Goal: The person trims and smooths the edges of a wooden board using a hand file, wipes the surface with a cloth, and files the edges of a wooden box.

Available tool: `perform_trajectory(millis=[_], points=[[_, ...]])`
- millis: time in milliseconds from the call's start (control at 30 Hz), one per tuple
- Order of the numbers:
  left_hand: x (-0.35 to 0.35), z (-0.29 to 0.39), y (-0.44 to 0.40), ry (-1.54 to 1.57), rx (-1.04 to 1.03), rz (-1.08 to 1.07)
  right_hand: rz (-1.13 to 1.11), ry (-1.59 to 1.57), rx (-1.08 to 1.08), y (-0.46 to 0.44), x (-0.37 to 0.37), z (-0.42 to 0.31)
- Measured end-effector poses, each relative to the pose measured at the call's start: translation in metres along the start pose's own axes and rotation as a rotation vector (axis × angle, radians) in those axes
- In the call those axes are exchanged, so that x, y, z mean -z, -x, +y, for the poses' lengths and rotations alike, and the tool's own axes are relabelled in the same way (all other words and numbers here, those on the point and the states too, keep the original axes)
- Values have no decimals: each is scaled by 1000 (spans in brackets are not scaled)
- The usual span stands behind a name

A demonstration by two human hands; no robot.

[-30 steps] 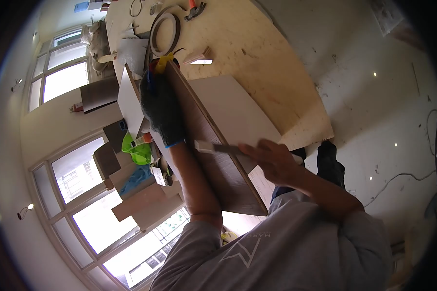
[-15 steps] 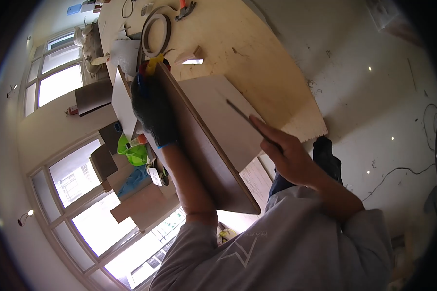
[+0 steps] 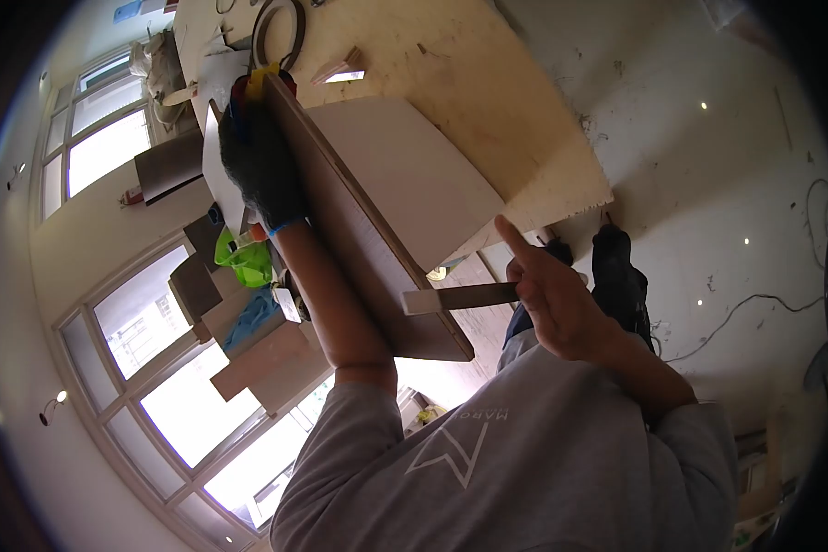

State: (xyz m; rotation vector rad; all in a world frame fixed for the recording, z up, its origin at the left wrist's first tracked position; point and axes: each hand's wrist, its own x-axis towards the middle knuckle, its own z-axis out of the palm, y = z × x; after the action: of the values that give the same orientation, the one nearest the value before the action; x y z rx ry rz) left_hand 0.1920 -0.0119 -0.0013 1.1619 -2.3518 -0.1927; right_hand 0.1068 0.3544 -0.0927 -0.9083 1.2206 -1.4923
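Observation:
My left hand (image 3: 262, 166), in a dark knitted glove, is closed on the far end of a brown board (image 3: 359, 239), which stands tilted on its long edge. Something yellow (image 3: 265, 77) shows at that end by my fingers. My bare right hand (image 3: 557, 299) grips a flat metal blade (image 3: 460, 297), its index finger stretched out. The blade's pale tip lies over the board's near end; whether it touches is unclear. Beside the board, a white panel (image 3: 405, 166) lies on the worktable.
A roll of edge band (image 3: 281, 32) and a small wood piece (image 3: 340, 66) lie on the wooden worktable (image 3: 515, 120). Left are a green bag (image 3: 244, 260), a blue cloth (image 3: 253, 317) and brown panels (image 3: 267, 368). A cable (image 3: 745, 304) crosses the floor.
My right hand first drew back from the board, then came down with the blade over its near end. The board and my left hand now appear higher and further left in view.

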Motion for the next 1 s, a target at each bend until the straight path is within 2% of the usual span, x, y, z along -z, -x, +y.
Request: perform_trajectory(millis=[67, 200, 300, 433, 567, 700, 767, 800, 1000], points=[[0, -4, -1, -6, -32, -13, -46, 140, 87, 11, -7, 8], [0, -7, -2, 3, -36, -18, -24, 85, 204, 40, -23, 31], [1, -9, -2, -17, -39, -22, -23, 167, 336, 51, -24, 37], [1, -10, 0, -11, -87, -3, 149, 107, 398, 22, -44, 33], [4, 7, -1, -113, -41, -20, 150, 102, 371, -42, -49, 18], [-1, -5, -4, -13, -8, -7, 90, 204, 507, 13, -35, 46], [-5, -19, -7, 101, -66, 17, 52, 132, 394, 47, -26, 55], [-2, -14, -3, 54, -74, 11, 80, 158, 383, 57, -30, 57], [2, 17, 2, -67, -42, -8, 215, 67, 417, -32, -54, 22]])
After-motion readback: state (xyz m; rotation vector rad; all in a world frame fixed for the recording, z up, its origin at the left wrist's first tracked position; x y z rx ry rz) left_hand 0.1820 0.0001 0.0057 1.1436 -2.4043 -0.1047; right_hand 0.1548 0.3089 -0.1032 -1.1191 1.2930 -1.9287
